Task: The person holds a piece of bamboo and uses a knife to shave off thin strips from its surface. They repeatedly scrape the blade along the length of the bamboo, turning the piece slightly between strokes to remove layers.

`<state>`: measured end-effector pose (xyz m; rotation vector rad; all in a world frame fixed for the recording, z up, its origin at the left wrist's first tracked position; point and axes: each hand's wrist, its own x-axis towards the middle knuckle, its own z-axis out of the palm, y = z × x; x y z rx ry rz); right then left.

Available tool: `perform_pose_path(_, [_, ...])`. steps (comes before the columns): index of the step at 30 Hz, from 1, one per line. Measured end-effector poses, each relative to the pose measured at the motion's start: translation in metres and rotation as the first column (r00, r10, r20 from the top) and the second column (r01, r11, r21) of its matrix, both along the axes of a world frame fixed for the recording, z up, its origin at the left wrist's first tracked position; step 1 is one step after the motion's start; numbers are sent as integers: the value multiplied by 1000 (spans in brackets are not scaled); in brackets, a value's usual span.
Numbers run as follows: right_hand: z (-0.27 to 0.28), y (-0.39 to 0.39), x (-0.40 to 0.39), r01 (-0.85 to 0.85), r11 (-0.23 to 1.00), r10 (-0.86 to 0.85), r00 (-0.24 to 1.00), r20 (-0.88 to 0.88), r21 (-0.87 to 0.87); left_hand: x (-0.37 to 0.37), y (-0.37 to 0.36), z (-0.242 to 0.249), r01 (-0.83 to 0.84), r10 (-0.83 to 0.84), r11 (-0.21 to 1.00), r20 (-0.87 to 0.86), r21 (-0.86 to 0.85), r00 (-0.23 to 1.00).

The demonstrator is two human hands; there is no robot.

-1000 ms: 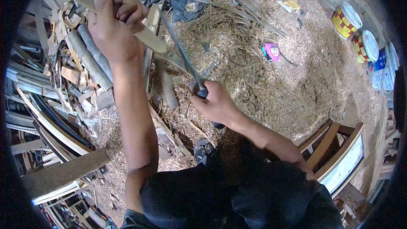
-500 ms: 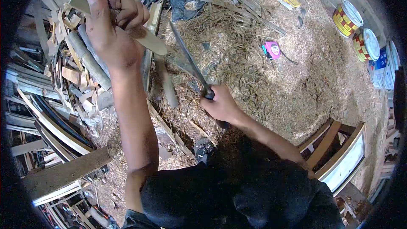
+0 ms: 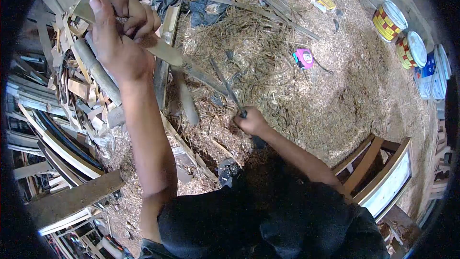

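My left hand [image 3: 124,33] is raised at the upper left, fingers wrapped round a flat pale wooden slat [image 3: 166,52]. The slat's upper end shows beyond my thumb, and its lower end slants down to the right. Lower and nearer the middle, my right hand [image 3: 252,121] grips the dark handle of a machete [image 3: 223,80]. Its long, narrow blade points up and left, below and to the right of the slat's lower end. Behind the slat and blade, the ground is strewn with shavings [image 3: 268,81].
Scrap wood [image 3: 79,86] is heaped at the left. A pink tape measure [image 3: 304,58] lies on the shavings. Round tubs [image 3: 390,20] line the right edge. At the lower right stands a wooden frame [image 3: 378,172]. Black plastic [image 3: 211,7] and long sticks [image 3: 278,7] lie at the top.
The machete blade has dropped lower and farther from the slat, while my right hand has shifted slightly down and right. My left hand still holds the slat at nearly the same place.
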<state>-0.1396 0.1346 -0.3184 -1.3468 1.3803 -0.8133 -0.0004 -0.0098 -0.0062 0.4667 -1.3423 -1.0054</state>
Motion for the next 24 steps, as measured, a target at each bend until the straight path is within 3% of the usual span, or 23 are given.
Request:
perform_pose_path(1, [-5, 1, -6, -29, 995, 44, 987, -156, 98, -3, 0, 0, -15, 15, 1000, -8, -21, 1000])
perform_pose_path(3, [-7, 2, -5, -26, 992, 42, 991, -125, 122, -7, 0, -4, -30, 30, 999, -10, -19, 999])
perform_pose_path(5, [34, 6, -7, -27, 992, 26, 1000, 6, 120, -9, -1, -2, 7, -7, 998, 1, -55, 1000])
perform_pose_path(8, [7, 16, -8, -73, 997, 74, 996, -42, 22, -2, -1, -1, 27, -27, 999, 2, -27, 1000])
perform_pose_path(9, [2, 20, -8, -32, 989, 35, 999, -17, 141, 2, -3, -1, 27, -27, 999, 0, -32, 1000])
perform_pose_path(14, [-47, 28, 0, 48, 992, -37, 995, -90, 118, 14, -13, -5, 0, 2, 998, -40, 69, 999])
perform_pose_path(16, [-33, 24, -3, 60, 996, -55, 995, -88, 59, 19, -17, -6, 49, -44, 998, -105, 43, 994])
perform_pose_path(18, [-14, 24, -6, 8, 994, 3, 995, -96, 113, 24, -22, -6, 87, -85, 996, -164, 7, 983])
perform_pose_path(20, [-27, 27, 3, 50, 992, -32, 988, -151, 117, 28, -25, -4, -43, 57, 994, -137, 101, 989])
perform_pose_path(21, [-26, 25, 5, 97, 988, -70, 975, -213, 119, 18, -20, -1, -252, 255, 965, -40, 75, 966])
perform_pose_path(22, [-25, 23, 3, 97, 989, -72, 974, -215, 111, 20, -21, 0, -252, 255, 965, -45, 67, 966])
perform_pose_path(24, [-20, 22, -1, 2, 981, 25, 990, -137, 192, 23, -22, -3, -79, 79, 992, -1, 103, 997])
